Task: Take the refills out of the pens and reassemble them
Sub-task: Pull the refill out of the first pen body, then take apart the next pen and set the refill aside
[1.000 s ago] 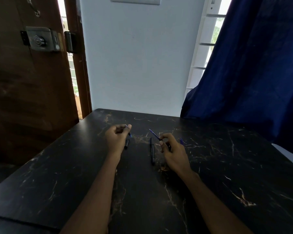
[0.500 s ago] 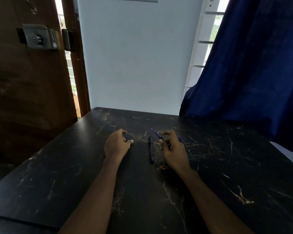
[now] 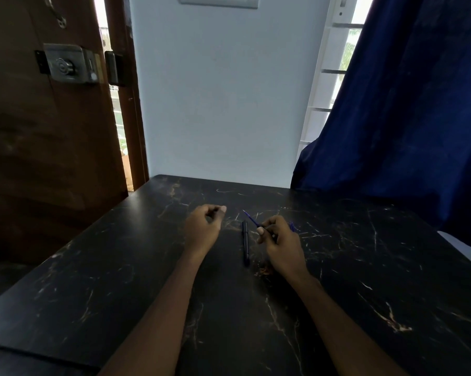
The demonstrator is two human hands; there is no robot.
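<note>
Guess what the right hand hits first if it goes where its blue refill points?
Probably nothing: the blue refill in the right hand aims just past the left hand, over the table, though depth is unclear.

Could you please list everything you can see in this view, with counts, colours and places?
table: one, black with pale veins, fills the lower view
pen: one, black, lying on the table between the hands
refill: one, blue, pinched in the right hand
door: one, brown, left, with a grey lock
curtain: one, dark blue, right
wall: white, behind the table
left hand: curled, left of the pen; contents unclear
right hand: pinching the refill
</note>
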